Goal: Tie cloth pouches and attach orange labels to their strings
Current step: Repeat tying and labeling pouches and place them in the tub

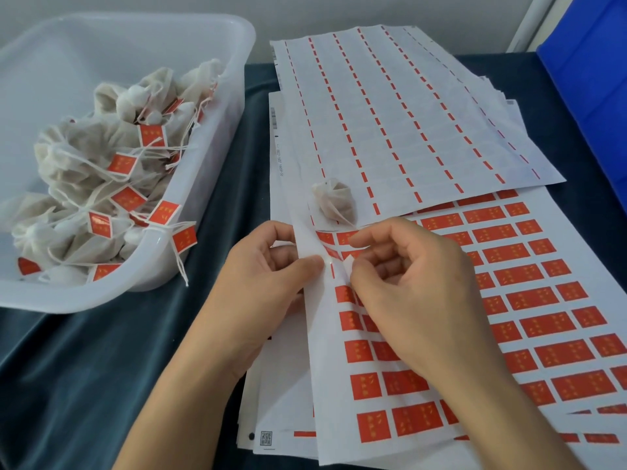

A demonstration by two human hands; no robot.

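Observation:
A small tied cloth pouch (334,201) lies on the sheets just beyond my hands, its string trailing toward me. Under my hands is a sheet of orange labels (529,300). My left hand (268,276) pinches the sheet's left margin, which is lifted and curled up. My right hand (407,286) has its fingers curled, the fingertips pinching a label at the sheet's left column, close to my left thumb. Whether the label has come free of the backing I cannot tell.
A translucent white tub (217,130) at left holds several tied pouches with orange labels (122,164). Used backing sheets (390,106) with thin orange strips lie behind. A blue bin (590,76) stands at the right edge. Dark cloth (101,368) covers the table.

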